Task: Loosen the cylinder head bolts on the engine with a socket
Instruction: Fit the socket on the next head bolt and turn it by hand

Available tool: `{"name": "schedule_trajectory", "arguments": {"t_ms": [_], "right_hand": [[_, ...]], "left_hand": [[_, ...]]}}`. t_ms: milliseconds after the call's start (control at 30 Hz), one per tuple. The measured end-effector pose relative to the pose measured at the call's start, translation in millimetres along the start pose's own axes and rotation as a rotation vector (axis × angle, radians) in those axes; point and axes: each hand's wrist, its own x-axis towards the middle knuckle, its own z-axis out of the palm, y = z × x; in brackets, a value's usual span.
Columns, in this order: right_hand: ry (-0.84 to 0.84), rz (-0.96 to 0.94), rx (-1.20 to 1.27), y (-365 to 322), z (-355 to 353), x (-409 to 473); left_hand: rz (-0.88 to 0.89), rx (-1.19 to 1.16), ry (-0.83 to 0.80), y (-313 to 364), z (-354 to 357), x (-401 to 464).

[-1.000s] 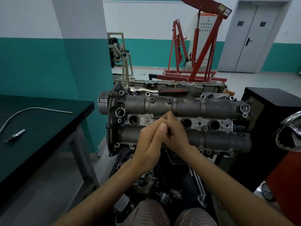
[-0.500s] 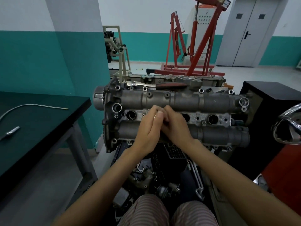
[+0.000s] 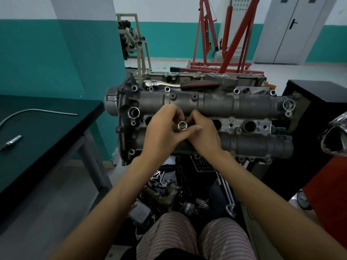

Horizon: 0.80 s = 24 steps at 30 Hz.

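Note:
The grey cylinder head lies across the engine in front of me, with bolt heads along its top edge and round plug holes in the middle row. A shiny socket shows its open hex end toward me. My left hand and my right hand both pinch it between fingertips and thumbs, just above the middle of the head. A chrome ratchet with a red-black handle rests along the head's far edge, apart from both hands.
A dark green table stands at the left with a bent metal tube and a small metal tool. Loose engine parts lie below near my knees. A black cabinet is at the right, a red engine crane behind.
My hands were clasped together over the head's middle; they have parted slightly and the socket is now visible between the fingertips. The camera tilted down a little.

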Motion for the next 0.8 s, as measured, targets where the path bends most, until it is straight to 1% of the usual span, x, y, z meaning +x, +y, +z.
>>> {"name": "schedule_trajectory", "arguments": {"t_ms": [67, 133, 233, 300, 367, 467, 567, 600, 667, 733, 800], "right_hand": [[-0.020, -0.022, -0.030, 0.7, 0.6, -1.0], [-0.017, -0.065, -0.054, 1.2, 1.7, -0.9], [-0.018, -0.132, -0.052, 0.5, 3.2, 0.5], [-0.041, -0.146, -0.121, 2.9, 4.4, 1.5], [-0.036, -0.098, -0.150, 5.1, 4.7, 2.2], [0.013, -0.047, -0.098, 4.3, 4.1, 1.4], [0.007, -0.132, -0.072, 2.7, 1.3, -0.6], [-0.015, -0.162, -0.073, 1.8, 0.4, -1.1], [-0.052, -0.190, -0.077, -0.1, -0.1, -1.3], [-0.048, -0.156, -0.104, -0.2, 1.7, -0.7], [-0.014, -0.081, -0.106, 0.5, 2.4, 0.2]], "left_hand": [[0.060, -0.019, -0.063, -2.9, 2.7, -7.6], [0.038, -0.056, -0.081, -4.1, 5.8, -19.7], [-0.053, -0.071, 0.062, 0.5, 7.9, -22.0], [-0.082, -0.041, 0.124, 0.1, 5.4, -18.0], [-0.108, -0.005, 0.117, -1.6, 2.9, -13.9], [-0.119, -0.021, 0.065, -1.6, 2.8, -15.2], [-0.051, -0.024, 0.003, -1.6, 8.4, -23.7], [-0.048, -0.024, 0.012, -0.9, 10.0, -26.2], [-0.081, -0.015, 0.087, 3.7, 10.7, -26.0], [-0.129, 0.033, 0.152, 6.2, 8.4, -18.3], [-0.187, 0.082, 0.138, 2.2, 6.0, -10.2]]}}
